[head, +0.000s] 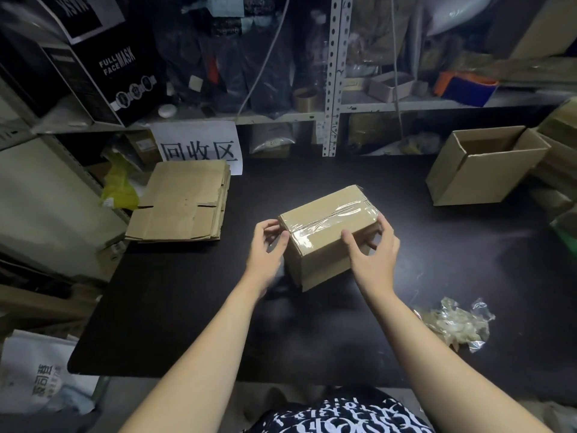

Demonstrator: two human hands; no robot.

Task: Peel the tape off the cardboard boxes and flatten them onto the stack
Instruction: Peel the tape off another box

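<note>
Middle of the black desk [187, 323], the taped box [321, 260] has clear tape [340, 212] along its top seam and down the near end. Both hands have a grip on it: left hand [268, 248] curled round the left corner, right hand [374, 254] clamped on the right end, thumb on the near face. Off to the left, well apart, lies the stack of flattened cardboard [181, 207] below a paper sign [199, 145]; an open box [480, 170] stands far right and a crumpled wad of clear tape [456, 323] lies beside the right forearm.
</note>
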